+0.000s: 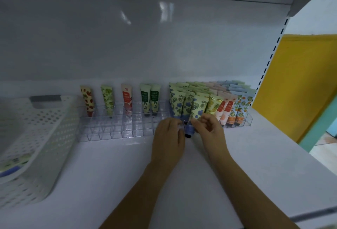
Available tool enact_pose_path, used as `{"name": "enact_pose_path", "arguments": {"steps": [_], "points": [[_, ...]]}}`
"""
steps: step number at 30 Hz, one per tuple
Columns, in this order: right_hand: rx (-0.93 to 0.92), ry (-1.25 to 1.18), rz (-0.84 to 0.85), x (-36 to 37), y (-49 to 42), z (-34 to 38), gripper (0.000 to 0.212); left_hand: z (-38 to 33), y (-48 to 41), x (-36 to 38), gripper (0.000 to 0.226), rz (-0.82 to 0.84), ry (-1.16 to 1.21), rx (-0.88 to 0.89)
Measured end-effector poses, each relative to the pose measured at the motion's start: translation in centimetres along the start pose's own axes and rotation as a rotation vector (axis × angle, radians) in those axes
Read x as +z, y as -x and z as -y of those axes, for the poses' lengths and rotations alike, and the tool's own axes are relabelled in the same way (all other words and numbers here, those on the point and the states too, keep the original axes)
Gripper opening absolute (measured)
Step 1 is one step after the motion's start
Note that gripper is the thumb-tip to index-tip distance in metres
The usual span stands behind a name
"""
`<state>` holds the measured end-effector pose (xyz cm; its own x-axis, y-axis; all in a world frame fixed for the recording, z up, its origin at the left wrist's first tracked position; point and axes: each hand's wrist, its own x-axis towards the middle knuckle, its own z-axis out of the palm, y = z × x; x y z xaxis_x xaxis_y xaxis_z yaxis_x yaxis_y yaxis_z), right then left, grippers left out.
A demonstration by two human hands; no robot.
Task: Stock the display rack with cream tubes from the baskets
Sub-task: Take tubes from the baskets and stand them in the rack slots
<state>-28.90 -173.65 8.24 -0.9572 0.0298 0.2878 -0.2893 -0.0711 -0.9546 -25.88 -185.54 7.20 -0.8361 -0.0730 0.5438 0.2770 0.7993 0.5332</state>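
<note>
The fingers (pixel 198 121) of the right hand (pixel 209 128) are curled in and closed on the lower body of a blue-flowered tube (pixel 189 128), and those of the left hand (pixel 167 137) are bent against its other side, so that the tube appears to be pinched between both hands; how firmly the left fingertips bear on it cannot be told. The tube is held cap-down at the front edge of the clear display rack (pixel 116 130), its dark cap (pixel 187 135) just at the front row of cells. The step in hand is judged to be the seating of this tube in a front cell, beside the like-patterned tubes that stand at 12 o'clock from it. From 12 to 3 o'clock the rack is packed with rows of tubes (pixel 209 92); from 9 to 11 o'clock most cells are bare, with only a few single tubes (pixel 107 99) at the back. The next move calls for the cap to be lined up over a free cell and pressed straight down, without the neighbouring tubes being tipped. The white basket (pixel 45 128) lies at 9 o'clock on the shelf (pixel 127 165), well apart, with a few tubes left in it (pixel 12 163).
</note>
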Motion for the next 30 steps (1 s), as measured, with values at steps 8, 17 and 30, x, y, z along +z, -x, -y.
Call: {"name": "enact_pose_path", "arguments": {"steps": [8, 17, 30], "points": [[-0.125, 0.126, -0.149, 0.8, -1.4, 0.2, 0.026, 0.5, 0.8, -0.3, 0.057, 0.319, -0.441, -0.183], [-0.208, 0.432, -0.109, 3.6, -2.0, -0.9, 0.027, 0.8, 0.6, 0.0, 0.055, 0.283, -0.460, -0.187], [-0.242, 0.456, -0.043, 3.3, -1.4, -1.9, 0.039, 1.4, 0.4, 0.5, 0.064, 0.194, -0.178, -0.194]]}}
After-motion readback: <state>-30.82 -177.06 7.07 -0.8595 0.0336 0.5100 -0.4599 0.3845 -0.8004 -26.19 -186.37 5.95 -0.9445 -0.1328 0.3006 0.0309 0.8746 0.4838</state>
